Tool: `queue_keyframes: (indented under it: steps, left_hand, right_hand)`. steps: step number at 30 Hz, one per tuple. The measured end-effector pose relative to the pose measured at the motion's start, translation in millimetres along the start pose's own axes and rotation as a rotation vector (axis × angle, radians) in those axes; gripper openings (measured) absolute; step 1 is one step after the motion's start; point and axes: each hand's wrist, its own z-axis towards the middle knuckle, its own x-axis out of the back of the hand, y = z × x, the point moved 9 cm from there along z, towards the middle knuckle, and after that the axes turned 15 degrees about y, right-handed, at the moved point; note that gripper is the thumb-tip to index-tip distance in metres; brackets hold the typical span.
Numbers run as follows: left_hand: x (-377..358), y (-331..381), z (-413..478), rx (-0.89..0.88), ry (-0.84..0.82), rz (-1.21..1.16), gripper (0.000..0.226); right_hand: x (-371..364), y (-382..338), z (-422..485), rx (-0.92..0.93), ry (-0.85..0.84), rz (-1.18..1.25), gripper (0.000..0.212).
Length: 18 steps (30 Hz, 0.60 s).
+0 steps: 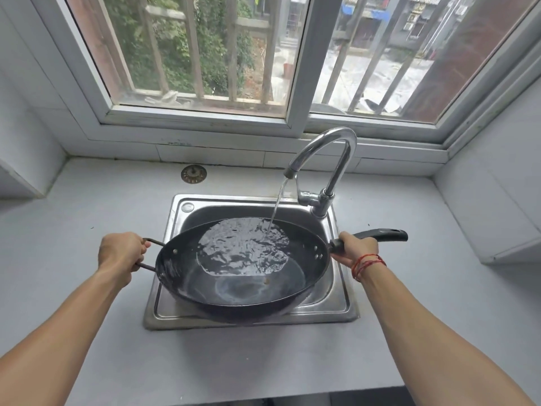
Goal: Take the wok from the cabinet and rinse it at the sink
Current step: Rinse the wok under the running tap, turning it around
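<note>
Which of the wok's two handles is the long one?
The black handle on the right of the wok, gripped by the right hand; the other, held by the left hand, is a small metal loop.

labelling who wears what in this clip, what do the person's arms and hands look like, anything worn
The left forearm and right forearm are bare, with no sleeves in view. The left hand and right hand have no gloves. The right wrist wears a red string bracelet of several thin strands. The left wrist wears nothing.
</note>
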Motion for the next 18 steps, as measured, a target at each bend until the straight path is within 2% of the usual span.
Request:
queue_keyframes:
  steps: [8,15,18]
  left_hand:
    - [-30,-25,-12,0.08,-0.12,0.03,0.025]
    - [-37,-22,-22,0.028,-0.107,0.023,0.026]
    - [-40,-22,-21,0.017,-0.106,0.025,0.026]
  right_hand:
    - [30,-34,-2,0.063,0.051,0.075,0.053]
    - [42,-48,-8,0.085,0.037,0.144,0.04]
    - [44,-54,-10,0.119,0.034,0.142,0.043]
